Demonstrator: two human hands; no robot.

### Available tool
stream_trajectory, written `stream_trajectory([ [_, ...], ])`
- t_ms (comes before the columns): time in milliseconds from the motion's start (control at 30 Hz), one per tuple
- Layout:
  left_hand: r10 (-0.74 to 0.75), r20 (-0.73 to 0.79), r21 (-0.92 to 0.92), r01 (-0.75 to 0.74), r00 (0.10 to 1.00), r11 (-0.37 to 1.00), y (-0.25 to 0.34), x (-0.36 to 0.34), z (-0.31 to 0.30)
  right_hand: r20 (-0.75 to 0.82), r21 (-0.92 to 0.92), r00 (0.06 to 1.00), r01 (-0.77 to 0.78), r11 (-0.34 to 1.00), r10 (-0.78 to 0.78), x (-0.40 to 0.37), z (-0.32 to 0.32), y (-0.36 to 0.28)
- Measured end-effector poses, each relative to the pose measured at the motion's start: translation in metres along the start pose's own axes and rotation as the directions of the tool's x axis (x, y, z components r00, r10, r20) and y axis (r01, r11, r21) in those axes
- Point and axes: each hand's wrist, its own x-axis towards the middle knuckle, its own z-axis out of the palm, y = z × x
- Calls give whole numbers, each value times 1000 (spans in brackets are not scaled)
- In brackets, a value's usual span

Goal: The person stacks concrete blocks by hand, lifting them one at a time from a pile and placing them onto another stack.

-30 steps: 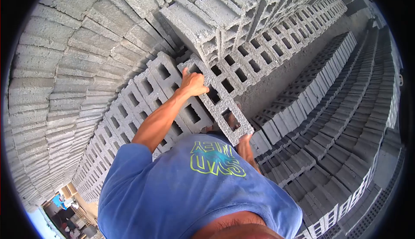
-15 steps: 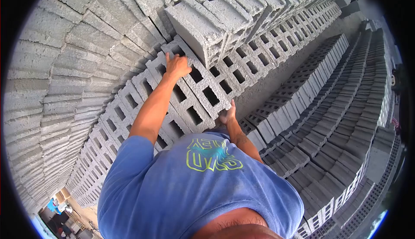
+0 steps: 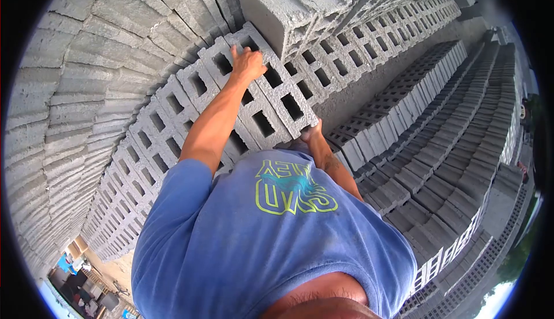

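Observation:
A grey hollow concrete block [image 3: 282, 92] with a line of rectangular holes lies on its side at the end of a packed row. My left hand [image 3: 249, 65] grips its far end, fingers bent over the wall by a hole. At the near right corner, my right hand [image 3: 312, 132] is closed around the block's edge, its fingertips partly hidden beneath. Directly left of this block, touching or nearly so, sits another hollow block [image 3: 252, 108] under my left forearm.
A high wall of stacked blocks [image 3: 75, 111] curves along the left. More blocks [image 3: 268, 13] stand stacked ahead, on top of a hole-side-up row [image 3: 340, 59]. Long lower rows [image 3: 427, 175] run on the right, beyond a narrow gap. Household clutter [image 3: 81, 290] shows far at lower left.
Both hands keep their hold on the block. The hands, the block and the surrounding stacks all appear higher in the view, mostly because the camera has shifted.

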Motion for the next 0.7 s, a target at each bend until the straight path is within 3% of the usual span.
stream_trajectory([
  [33, -2, -11, -7, 2, 1000, 1000, -3, -4, 10, -237, -248, 968, 24, 969, -84, -7, 4, -4],
  [67, 79, -211, -74, -96, 974, 993, -12, -4, 30, -422, -479, 878, -5, 878, -226, -11, 15, -11],
  [100, 143, -410, -112, -206, 901, 972, -21, -2, 36, -328, -596, 876, 97, 797, -352, 38, -39, -30],
  [133, 116, -482, -165, -221, 868, 961, -23, -16, 30, -95, -798, 821, 275, 536, -562, 23, -16, -43],
  [167, 76, -540, -175, -200, 838, 964, -28, -33, 29, -83, -901, 801, 194, 388, -593, 5, 21, -66],
  [200, 42, -586, -184, -183, 809, 966, -32, -52, 31, 187, -834, 736, 469, 290, -651, -28, 80, -62],
  [267, -58, -596, -213, -87, 801, 973, -34, -91, 43, 384, -675, 758, 620, 400, -528, -60, 176, -60],
  [300, -94, -568, -210, -34, 818, 977, -37, -103, 53, 463, -679, 766, 630, 378, -446, -58, 210, -58],
  [367, -72, -597, -180, -46, 799, 983, -38, -117, 62, 484, -648, 667, 708, 280, -566, -39, 263, -48],
  [400, -56, -618, -154, -52, 784, 987, -39, -119, 63, 386, -645, 741, 643, 413, -549, -12, 277, -55],
  [433, -53, -626, -148, -51, 778, 988, -39, -119, 64, 288, -624, 808, 566, 539, -514, 7, 283, -58],
  [467, -42, -634, -142, -63, 772, 988, -39, -120, 62, 293, -615, 799, 578, 537, -524, 1, 289, -53],
  [533, -97, -585, -166, -1, 806, 986, -36, -120, 61, 253, -471, 839, 542, 696, -482, -9, 304, -48],
  [700, -101, -559, -148, 21, 823, 989, -36, -121, 61, 287, -492, 813, 579, 650, -507, -31, 274, -40],
])
